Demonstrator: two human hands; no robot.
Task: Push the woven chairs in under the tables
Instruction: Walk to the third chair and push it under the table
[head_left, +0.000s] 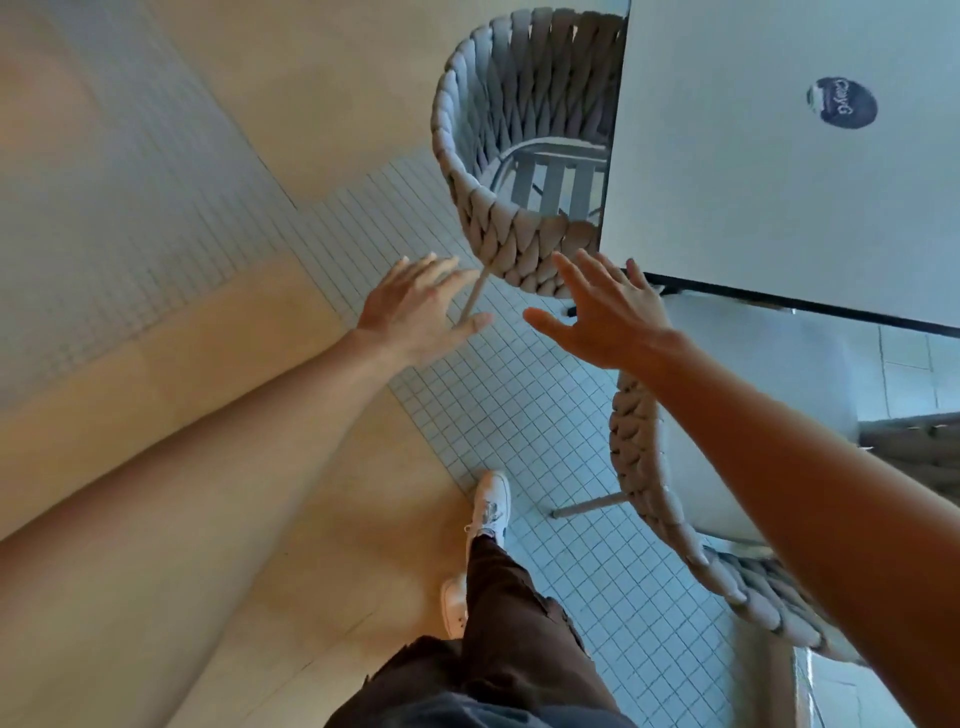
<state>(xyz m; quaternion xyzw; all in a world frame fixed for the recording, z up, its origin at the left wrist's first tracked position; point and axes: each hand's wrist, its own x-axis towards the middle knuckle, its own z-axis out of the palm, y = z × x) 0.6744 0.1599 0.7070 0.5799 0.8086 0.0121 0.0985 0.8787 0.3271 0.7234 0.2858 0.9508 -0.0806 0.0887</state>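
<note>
1. The far woven chair (511, 156) is partly tucked under the white tabletop (779, 182); its round back sticks out.
2. The left hand (421, 306) and right hand (608, 317) reach toward it, each grip open, holding nothing.
3. The thick rope looks soft, the frame stiff.
4. Push on the back's top rim; it should slide on the tiled floor (519, 405).

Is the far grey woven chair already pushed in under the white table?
Partly in: the grey woven chair's seat front is hidden under the white table; its back sticks out.
</note>
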